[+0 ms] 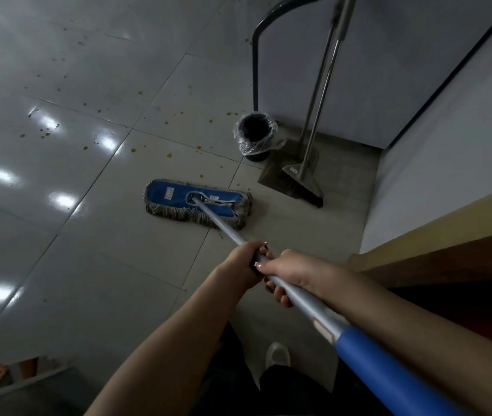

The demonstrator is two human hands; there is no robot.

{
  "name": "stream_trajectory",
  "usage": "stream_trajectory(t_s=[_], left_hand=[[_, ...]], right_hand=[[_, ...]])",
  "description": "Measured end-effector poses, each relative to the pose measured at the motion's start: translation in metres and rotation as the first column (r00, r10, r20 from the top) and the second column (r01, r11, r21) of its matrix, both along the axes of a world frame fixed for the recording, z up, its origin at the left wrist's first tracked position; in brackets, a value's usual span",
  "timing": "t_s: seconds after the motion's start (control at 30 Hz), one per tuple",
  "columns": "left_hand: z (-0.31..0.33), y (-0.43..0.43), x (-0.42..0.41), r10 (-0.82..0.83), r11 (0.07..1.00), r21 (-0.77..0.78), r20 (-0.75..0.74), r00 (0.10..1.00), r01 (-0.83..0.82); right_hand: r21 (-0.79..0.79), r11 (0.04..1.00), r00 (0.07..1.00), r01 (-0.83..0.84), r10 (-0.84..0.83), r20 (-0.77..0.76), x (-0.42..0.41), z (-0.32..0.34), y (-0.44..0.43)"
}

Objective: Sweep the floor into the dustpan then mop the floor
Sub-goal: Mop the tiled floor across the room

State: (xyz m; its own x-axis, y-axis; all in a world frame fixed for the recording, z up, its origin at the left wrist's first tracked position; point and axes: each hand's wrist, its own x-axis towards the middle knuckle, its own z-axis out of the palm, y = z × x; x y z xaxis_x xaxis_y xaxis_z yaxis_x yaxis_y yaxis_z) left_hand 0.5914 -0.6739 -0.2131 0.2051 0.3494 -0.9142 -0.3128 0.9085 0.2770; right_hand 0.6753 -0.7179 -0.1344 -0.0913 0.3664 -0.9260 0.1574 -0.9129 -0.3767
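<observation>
A flat blue mop head (172, 196) with a grey fringe lies on the tiled floor (94, 235) in the middle of the view. Its silver handle (225, 228) runs down to the right and ends in a blue grip (388, 376). My left hand (240, 265) grips the handle lower down, toward the mop head. My right hand (289, 274) grips it just behind. A broom (304, 184) and a dustpan (277, 169) stand together to the right of the mop head. Orange-brown spots (168, 155) dot the tiles beyond the mop.
A small black bin (255, 136) lined with clear plastic stands by the dustpan. A dark curved chair leg (255, 70) rises behind it. A grey cabinet (373, 70) and a wall (448, 175) close off the right side. My shoe (277, 354) shows below.
</observation>
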Motion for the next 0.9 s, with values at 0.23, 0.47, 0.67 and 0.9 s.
stream_trajectory(t_s=[0.23,0.47,0.67,0.9], left_hand=[[-0.024,0.048,-0.032,0.069,0.997,-0.03,0.066,0.995,-0.067],[-0.034,0.133,-0.047,0.1,0.995,-0.028,0.109,0.989,-0.097],[-0.035,0.195,-0.066,-0.069,0.998,0.015,0.034,0.997,0.069],[-0.028,0.209,-0.056,-0.109,0.994,-0.023,0.076,0.991,0.111]], right_hand=[[0.084,0.994,0.996,-0.076,0.071,0.061,-0.035,-0.02,0.045],[0.082,0.991,0.988,-0.11,0.1,0.113,-0.049,-0.03,0.132],[-0.079,0.997,1.0,0.025,-0.025,0.004,-0.063,-0.038,0.197],[-0.075,0.997,0.999,0.028,-0.027,0.022,-0.05,-0.031,0.204]])
